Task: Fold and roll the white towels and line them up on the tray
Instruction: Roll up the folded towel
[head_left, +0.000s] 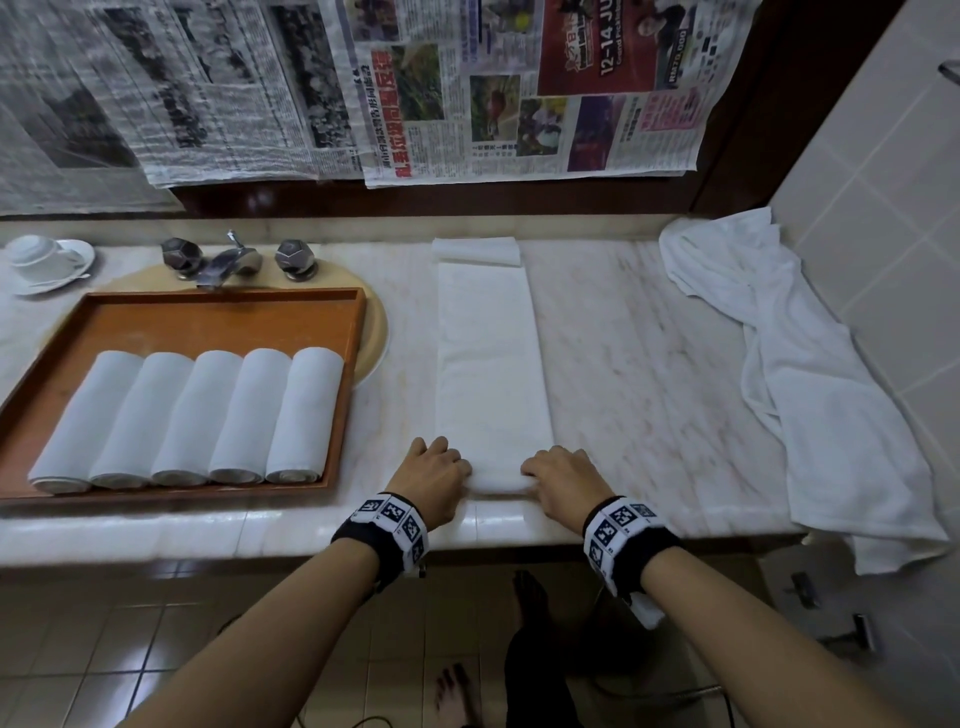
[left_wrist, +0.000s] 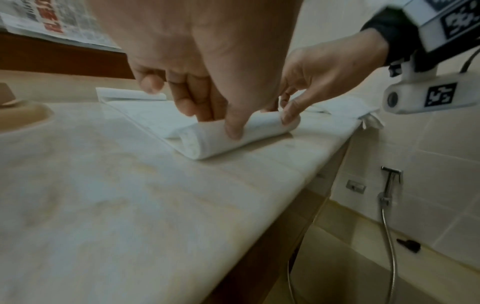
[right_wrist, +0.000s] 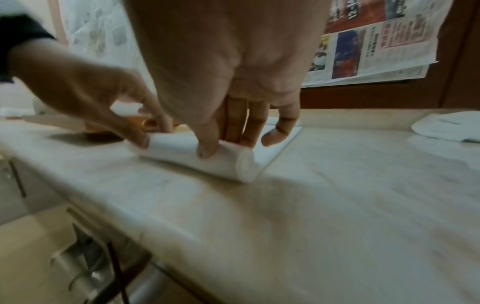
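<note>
Head view: five rolled towels (head_left: 192, 415) lie side by side across the wooden tray (head_left: 349, 374) at the left of the marble bench (head_left: 649, 364). To the tray's right a folded towel strip (head_left: 491, 364) stretches away from the person, its far end doubled over near the wall. At the near end the left hand (head_left: 434, 475) and right hand (head_left: 563, 480) sit one on each side of a small starting roll, fingers curled over it. A loose unfolded towel (head_left: 810, 374) is draped at the far right and hangs over the bench edge. A cup and saucer (head_left: 44, 262) and a tap (head_left: 234, 260) stand behind the tray.

Left wrist view: the left hand (left_wrist: 197, 82) pinches the roll (left_wrist: 207, 139), thumb on the near face and fingertips behind on the flat strip. The right hand (left_wrist: 319, 78) grips the other end the same way. Only a turn or two is wound.

Right wrist view: the right hand (right_wrist: 233, 92) has its thumb pressed on the roll (right_wrist: 207, 158) and its fingers behind it; the left hand (right_wrist: 85, 98) pinches the far end. The picture is a little blurred.

The step in hand looks like the start of rolling the sixth towel. The next move likely calls for both hands to push the roll forward evenly along the strip, kept tight and square so the ends stay flush, then to set it beside the five on the tray.
</note>
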